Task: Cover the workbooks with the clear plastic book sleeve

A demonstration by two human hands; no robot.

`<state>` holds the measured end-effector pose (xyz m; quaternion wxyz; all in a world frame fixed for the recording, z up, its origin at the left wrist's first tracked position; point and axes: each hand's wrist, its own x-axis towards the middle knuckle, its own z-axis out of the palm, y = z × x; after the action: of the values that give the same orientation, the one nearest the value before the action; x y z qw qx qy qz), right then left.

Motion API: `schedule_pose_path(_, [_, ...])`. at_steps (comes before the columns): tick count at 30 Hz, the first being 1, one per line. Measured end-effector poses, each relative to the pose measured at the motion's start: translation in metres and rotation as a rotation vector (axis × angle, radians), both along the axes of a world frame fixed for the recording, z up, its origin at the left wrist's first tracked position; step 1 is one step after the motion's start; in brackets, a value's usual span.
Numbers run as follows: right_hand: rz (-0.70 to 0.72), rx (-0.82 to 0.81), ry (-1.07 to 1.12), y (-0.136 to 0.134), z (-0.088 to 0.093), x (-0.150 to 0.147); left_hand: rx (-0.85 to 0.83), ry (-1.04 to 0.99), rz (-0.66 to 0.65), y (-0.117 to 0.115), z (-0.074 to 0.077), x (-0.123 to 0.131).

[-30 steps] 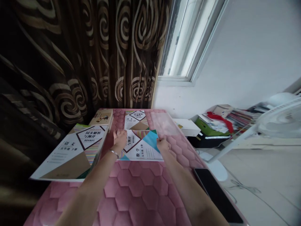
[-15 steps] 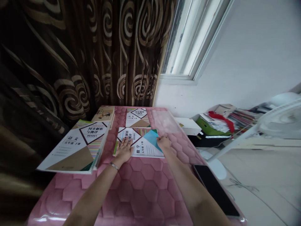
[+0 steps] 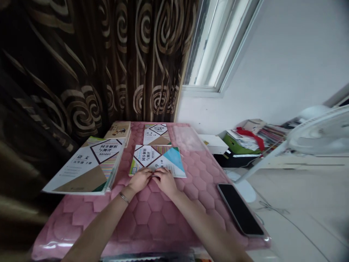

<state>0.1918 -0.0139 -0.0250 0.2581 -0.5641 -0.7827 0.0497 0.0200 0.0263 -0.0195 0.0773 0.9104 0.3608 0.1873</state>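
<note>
A math workbook with a white, blue and striped cover lies flat on the pink table. My left hand and my right hand are side by side at the middle of its near edge, almost touching. Their fingers bend over the cover's lower edge and their thumbs meet at the front, closed on the workbook's edge. Part of the cover's print is hidden under the fingers. A smaller-looking workbook lies just behind it. To the left, a stack of workbooks has a Chinese-language one on top.
A tan book lies at the back left by the patterned curtain. On the right edge of the pink tablecloth rests a dark-screened tablet or phone. Beyond the table stand a white fan and a green box of papers.
My left hand has moved from flat on the cover to its near edge. My right hand has left the right edge and come in beside it. The view has shifted slightly.
</note>
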Motion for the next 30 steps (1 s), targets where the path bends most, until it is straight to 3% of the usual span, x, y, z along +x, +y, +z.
schedule_pose_path(4, [-0.011, -0.002, -0.024, 0.007, 0.001, 0.011, 0.011, 0.046, -0.007, 0.002, 0.006, -0.007])
schedule_pose_path(8, [-0.051, -0.038, -0.008, 0.002, 0.002, 0.046, 0.039, 0.044, 0.069, 0.002, 0.007, -0.03])
schedule_pose_path(16, [-0.193, -0.085, -0.027, -0.015, -0.012, 0.131, 0.058, -0.105, 0.241, 0.004, -0.011, -0.076])
schedule_pose_path(22, [-0.214, -0.096, 0.056, -0.014, -0.022, 0.142, 0.064, -0.163, 0.327, 0.003, -0.022, -0.075])
schedule_pose_path(30, [-0.167, -0.105, 0.142, -0.013, -0.026, 0.146, 0.006, -0.228, 0.33, 0.007, -0.027, -0.081])
